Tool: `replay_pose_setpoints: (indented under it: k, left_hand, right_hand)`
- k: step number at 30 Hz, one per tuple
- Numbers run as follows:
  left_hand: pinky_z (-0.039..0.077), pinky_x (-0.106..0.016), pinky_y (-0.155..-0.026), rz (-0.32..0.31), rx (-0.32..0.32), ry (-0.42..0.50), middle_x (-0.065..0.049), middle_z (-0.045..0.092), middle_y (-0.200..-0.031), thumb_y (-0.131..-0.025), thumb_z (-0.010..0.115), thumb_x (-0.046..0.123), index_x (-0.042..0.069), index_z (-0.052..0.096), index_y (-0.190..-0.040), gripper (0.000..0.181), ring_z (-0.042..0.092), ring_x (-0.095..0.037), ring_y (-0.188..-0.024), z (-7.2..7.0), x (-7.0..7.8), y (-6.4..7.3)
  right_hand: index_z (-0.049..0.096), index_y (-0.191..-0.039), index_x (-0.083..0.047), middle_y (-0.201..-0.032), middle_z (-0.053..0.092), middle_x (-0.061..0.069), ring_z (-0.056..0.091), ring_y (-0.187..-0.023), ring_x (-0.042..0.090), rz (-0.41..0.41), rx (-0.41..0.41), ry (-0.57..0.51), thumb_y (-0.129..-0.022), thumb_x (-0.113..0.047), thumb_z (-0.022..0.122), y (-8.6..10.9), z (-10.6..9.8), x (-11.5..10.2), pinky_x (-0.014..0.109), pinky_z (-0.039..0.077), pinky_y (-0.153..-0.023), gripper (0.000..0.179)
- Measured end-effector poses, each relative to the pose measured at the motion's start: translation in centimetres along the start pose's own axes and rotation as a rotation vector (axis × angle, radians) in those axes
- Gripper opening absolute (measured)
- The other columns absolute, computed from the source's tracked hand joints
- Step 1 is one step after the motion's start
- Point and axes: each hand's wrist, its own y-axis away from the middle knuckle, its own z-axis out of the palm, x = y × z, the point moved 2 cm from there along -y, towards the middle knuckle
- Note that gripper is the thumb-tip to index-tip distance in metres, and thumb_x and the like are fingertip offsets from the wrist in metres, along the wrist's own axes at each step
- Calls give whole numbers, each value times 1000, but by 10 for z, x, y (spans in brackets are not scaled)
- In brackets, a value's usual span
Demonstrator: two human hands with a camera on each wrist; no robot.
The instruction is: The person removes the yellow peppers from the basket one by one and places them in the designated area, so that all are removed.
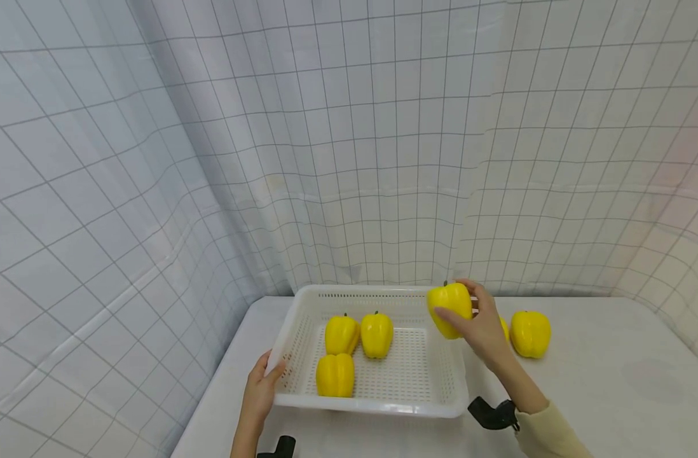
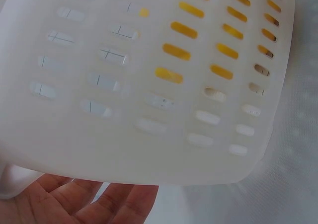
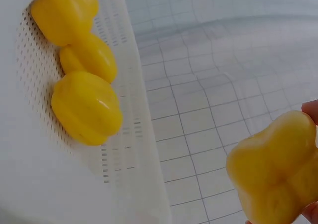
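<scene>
Yellow pepper (image 1: 450, 309) gripped by right hand (image 1: 482, 324); no writing visible.

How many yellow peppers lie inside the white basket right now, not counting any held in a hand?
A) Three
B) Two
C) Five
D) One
A: three peppers lie on the floor of the basket; a fourth pepper is held by the right hand above the basket's far right corner, and at least one more sits on the table outside it.

Curtained recording booth: grid-patterned sheets (image 1: 349, 140)
</scene>
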Motion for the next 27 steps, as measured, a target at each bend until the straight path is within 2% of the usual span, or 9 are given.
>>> replay_pose_setpoints:
  k: [10,17,27]
  left_hand:
    - [39,-38,-82,-1,17,-22,-21,57,-121,-99,49,18,-5,43,-135,43,55,-26,-100,2,1,0]
    - [40,-41,-85,-7,9,-32,-23,54,-125,-99,48,17,-5,41,-137,44,54,-31,-106,2,0,0]
    - [38,-43,-86,-6,12,-42,-24,54,-126,-99,48,18,-5,41,-137,45,53,-30,-106,0,0,0]
  right_hand:
    - [32,-145,-12,-133,34,16,40,-97,24,9,126,-24,-86,-30,71,4,-13,13,26,45,-71,73]
    - [32,-145,-11,-136,38,11,40,-100,19,11,223,-53,-86,-28,71,7,-22,20,19,42,-71,72]
    - [34,-141,-8,-133,40,7,39,-102,17,19,336,-48,-86,-28,71,11,-36,27,20,38,-76,69]
